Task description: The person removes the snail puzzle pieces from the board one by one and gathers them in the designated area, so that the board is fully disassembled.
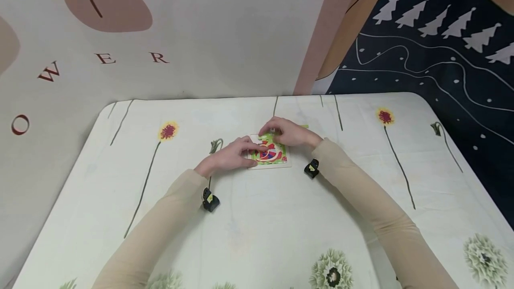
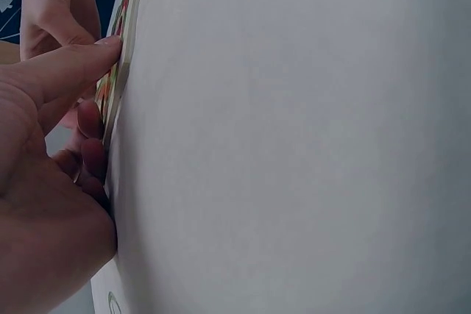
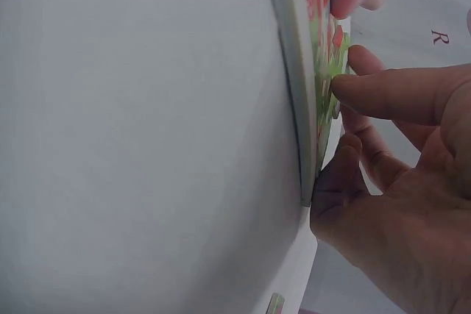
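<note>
Our left hand [image 1: 233, 155], fingers extended, rests at nine o'clock on the jigsaw puzzle [image 1: 277, 155] before us; our right hand [image 1: 290, 132], at one o'clock, pinches a green piece [image 3: 341, 55]. We're apparently fitting it; next likely calls for pressing it flush.

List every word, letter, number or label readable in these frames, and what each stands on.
"O": wall, far left in the head view
"W": wall, up and right of the O
"E": wall; also in the right wrist view
"R": wall, right of the E; also in the right wrist view
Board: no text readable; partly covered and small
Left wrist device and right wrist device: yellow marks too small to read
</note>
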{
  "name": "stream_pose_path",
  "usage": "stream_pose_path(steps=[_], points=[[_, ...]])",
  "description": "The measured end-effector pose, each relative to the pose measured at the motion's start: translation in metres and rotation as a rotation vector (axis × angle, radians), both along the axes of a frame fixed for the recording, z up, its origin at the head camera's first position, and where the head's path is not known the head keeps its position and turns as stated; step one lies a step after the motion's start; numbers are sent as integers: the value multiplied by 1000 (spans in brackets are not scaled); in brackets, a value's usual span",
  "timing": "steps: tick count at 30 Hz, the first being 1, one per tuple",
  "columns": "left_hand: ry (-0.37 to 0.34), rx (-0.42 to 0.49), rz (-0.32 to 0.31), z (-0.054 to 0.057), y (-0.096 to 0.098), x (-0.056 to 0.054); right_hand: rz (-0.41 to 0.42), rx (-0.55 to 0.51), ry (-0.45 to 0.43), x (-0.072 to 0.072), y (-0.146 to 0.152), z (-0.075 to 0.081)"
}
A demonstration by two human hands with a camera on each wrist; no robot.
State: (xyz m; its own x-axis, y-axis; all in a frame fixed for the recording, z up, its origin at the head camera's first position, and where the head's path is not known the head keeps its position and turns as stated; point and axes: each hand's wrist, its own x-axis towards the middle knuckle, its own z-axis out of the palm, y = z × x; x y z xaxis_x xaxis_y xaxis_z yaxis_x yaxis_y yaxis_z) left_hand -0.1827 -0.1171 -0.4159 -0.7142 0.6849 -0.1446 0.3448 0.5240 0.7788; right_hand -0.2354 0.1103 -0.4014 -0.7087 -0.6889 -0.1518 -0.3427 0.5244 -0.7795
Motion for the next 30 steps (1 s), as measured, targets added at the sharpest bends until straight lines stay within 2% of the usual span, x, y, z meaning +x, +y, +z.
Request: stream_pose_path(steps=[6, 12, 15, 22, 30], points=[[20, -31, 1, 2, 3, -1, 13, 12, 12, 0, 1, -1], [124, -135, -21, 10, 13, 0, 20, 6, -18, -3, 2, -1], [154, -212, -6, 11, 18, 0, 30, -3, -34, -5, 3, -1], [155, -344, 8, 14, 27, 2, -20, -20, -102, -8, 4, -2], [149, -402, 19, 14, 30, 3, -45, -72, -153, -10, 7, -4]])
